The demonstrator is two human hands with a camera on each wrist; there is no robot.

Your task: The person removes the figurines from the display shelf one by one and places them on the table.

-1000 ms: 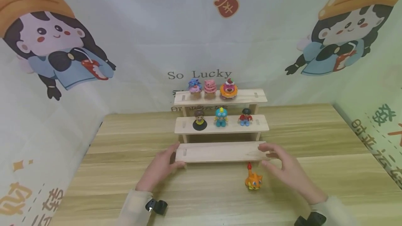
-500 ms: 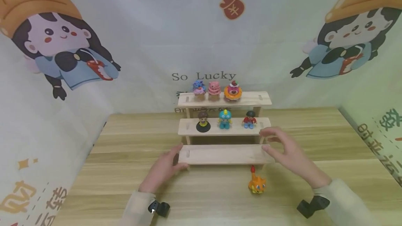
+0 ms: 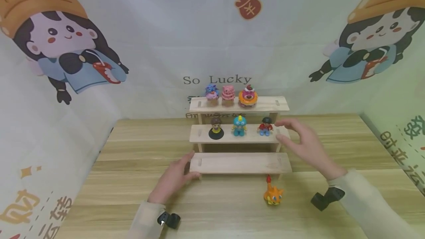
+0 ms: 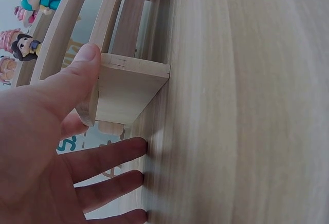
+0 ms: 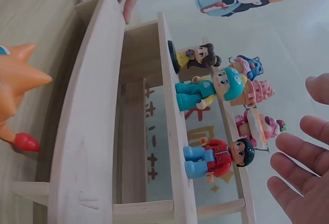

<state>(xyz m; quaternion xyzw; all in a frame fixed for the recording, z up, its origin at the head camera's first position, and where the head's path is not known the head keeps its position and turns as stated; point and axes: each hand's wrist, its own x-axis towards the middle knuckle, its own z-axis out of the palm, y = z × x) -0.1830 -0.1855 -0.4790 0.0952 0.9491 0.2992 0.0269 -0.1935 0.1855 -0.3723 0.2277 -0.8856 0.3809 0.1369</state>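
The left hand [image 3: 173, 180] grips the left end of the bottom shelf [image 3: 239, 163]; in the left wrist view its thumb and index finger pinch the board's end, other fingers spread. Beside the right end of the middle shelf [image 3: 225, 138], the right hand [image 3: 303, 145] hovers with fingers apart, holding nothing. Nearest to it stands a figure in a red jacket [image 3: 265, 127]. Left of that figure are a teal figure [image 3: 239, 126] and a brown-haired figure on a black base [image 3: 216, 129]. An orange creature [image 3: 273, 195] sits on the table before the stand.
On the top shelf [image 3: 269, 104] are a blue ice-cream figure [image 3: 211, 93], a pink one [image 3: 228, 94] and a pink bear in an orange ring [image 3: 248, 97]. A printed cloth [image 3: 159, 47] hangs behind the wooden table [image 3: 132, 150].
The right hand has moved up and back from the bottom shelf's right end to the middle shelf's. The left hand keeps its place on the stand. The head view has shifted slightly.
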